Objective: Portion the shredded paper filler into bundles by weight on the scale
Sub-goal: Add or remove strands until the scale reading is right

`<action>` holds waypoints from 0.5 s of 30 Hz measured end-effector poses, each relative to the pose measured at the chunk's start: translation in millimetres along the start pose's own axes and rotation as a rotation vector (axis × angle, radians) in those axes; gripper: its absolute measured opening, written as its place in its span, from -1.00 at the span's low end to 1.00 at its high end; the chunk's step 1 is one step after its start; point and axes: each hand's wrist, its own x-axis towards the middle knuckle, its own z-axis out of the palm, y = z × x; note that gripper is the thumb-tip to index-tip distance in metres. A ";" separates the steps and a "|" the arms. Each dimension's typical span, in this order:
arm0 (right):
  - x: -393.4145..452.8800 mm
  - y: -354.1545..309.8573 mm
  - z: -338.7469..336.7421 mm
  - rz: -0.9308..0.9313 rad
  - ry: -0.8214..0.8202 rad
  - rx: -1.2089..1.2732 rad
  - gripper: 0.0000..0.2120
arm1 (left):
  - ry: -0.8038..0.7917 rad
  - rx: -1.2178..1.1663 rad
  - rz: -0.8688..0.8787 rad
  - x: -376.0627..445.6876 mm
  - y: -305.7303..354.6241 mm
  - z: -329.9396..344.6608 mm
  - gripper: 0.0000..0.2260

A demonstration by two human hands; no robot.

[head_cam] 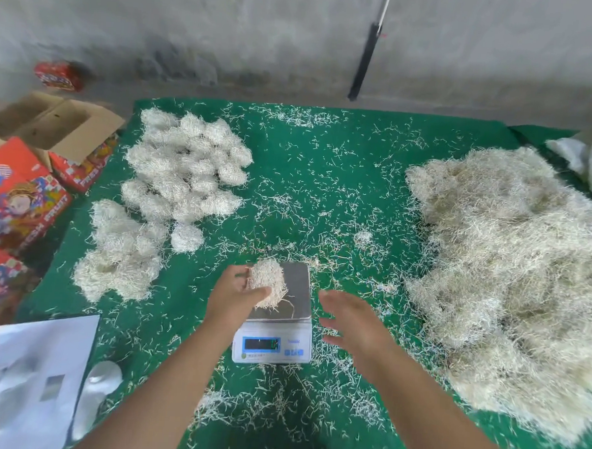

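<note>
Several printed red boxes point(18, 192) sit far left, off our green cloth point(323, 191). Next, finished bundles point(184, 163) piled at cloth's left. Centre: our left hand point(236, 295) cups a paper wad point(267, 284) w/ curled fingers, over the scale point(277, 323) pan. Our right hand point(354, 322) hovers beside the scale, fingers spread, holding nothing. Big loose filler heap point(511, 277) on the right.

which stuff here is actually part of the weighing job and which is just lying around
Part of the job:
- scale
- bundle gripped by the left hand
- right hand, holding nothing
- big loose pile
- finished bundles

Just lying about:
- printed red boxes
- open cardboard box
- white sheet
- black pole against the wall
</note>
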 end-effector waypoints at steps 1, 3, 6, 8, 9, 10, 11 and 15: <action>0.3 12.6 -3.0 0.036 0.013 -0.022 -0.69 | -0.006 0.030 -0.024 8.2 -11.7 -2.3 -0.44; -0.3 37.9 -6.7 0.098 0.042 -0.061 -0.75 | -0.014 0.071 -0.059 24.5 -29.4 -2.5 -0.41; -5.7 71.8 -8.3 0.197 0.060 -0.083 -0.85 | -0.020 0.095 -0.080 50.4 -41.2 6.5 -0.37; -8.7 90.6 -8.9 0.244 0.065 -0.097 -0.85 | -0.039 0.092 -0.079 66.9 -46.7 16.7 -0.35; -9.2 98.5 -9.5 0.263 0.069 -0.103 -0.85 | -0.046 0.103 -0.068 74.0 -49.4 22.2 -0.36; -8.9 104.2 -9.8 0.281 0.077 -0.099 -0.86 | -0.046 0.124 -0.051 80.0 -51.3 27.3 -0.38; -8.7 108.3 -10.1 0.304 0.089 -0.084 -0.86 | -0.043 0.145 -0.035 84.7 -52.6 30.9 -0.41; -5.2 114.9 -9.7 0.321 0.135 -0.010 -0.85 | 0.014 0.169 0.038 88.2 -56.2 26.5 -0.47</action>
